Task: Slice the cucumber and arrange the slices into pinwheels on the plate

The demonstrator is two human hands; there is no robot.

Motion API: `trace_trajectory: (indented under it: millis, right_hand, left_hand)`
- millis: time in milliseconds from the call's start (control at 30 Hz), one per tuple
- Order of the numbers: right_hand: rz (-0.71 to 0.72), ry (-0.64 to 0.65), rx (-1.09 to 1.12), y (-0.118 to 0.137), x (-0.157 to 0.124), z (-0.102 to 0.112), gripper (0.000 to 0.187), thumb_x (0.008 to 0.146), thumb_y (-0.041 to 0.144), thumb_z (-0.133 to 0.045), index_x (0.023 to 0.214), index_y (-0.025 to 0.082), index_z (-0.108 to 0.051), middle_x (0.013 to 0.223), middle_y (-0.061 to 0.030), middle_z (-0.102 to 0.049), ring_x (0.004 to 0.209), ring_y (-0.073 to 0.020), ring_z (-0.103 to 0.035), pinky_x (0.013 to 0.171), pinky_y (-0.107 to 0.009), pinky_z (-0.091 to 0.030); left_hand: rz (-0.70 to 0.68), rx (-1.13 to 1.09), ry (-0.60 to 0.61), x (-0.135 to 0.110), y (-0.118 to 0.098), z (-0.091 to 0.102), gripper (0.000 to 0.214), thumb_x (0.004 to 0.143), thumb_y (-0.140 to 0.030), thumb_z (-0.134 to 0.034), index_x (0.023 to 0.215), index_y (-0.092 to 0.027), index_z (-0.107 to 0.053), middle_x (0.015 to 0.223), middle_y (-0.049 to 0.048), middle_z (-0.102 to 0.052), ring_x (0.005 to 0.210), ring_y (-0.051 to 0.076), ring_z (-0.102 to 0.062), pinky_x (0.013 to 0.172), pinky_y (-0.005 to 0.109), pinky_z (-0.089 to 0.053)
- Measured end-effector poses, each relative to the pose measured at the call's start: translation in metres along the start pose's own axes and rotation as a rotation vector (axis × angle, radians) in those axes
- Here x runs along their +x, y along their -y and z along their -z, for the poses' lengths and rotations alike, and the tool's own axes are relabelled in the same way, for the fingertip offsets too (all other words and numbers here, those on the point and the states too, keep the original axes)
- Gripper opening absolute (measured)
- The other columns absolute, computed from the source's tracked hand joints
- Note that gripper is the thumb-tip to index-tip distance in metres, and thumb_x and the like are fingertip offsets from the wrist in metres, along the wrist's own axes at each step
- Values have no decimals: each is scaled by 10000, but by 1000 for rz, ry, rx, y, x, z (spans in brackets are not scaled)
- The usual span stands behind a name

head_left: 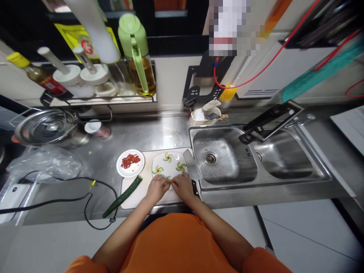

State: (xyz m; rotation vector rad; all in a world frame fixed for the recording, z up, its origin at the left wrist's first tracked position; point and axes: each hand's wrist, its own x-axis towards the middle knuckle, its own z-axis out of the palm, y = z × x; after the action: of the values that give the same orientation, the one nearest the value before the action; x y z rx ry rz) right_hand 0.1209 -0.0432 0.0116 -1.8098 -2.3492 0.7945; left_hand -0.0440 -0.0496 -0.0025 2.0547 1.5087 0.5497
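My left hand [157, 187] and my right hand [182, 186] meet over the near edge of a white rectangular plate [159, 162], fingers pinched together on thin cucumber slices [170, 182]. Three flower shapes made of cucumber slices [167, 157] lie further back on the plate. The plate rests on a pale cutting board [133, 197]. A halved cucumber [123, 196] lies slanted over the board's left edge. A cleaver [191, 167] lies along the board's right side, its black handle by my right hand.
A small round dish of red chopped chilli [130, 163] sits left of the plate. A double steel sink [227, 159] with a black faucet [270, 121] is on the right. A black cable [71, 199], plastic bag [45, 163], pot lid [47, 127] and oil bottles [136, 57] stand left and behind.
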Motion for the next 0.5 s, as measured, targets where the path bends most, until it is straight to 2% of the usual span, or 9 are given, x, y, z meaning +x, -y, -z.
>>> trace_trajectory:
  millis: [500]
  right_hand:
    - [-21,-11,46,-1,-3,11,162,852,285,-522,830,231,-673,872,-16,-639,950,-198,-469,745,-280,-320]
  left_hand:
    - [41,-28,-1,-4,0,9,87,774,-225,-609,777,-202,-693,756,43,-637,799,173,-561,780,298,-442]
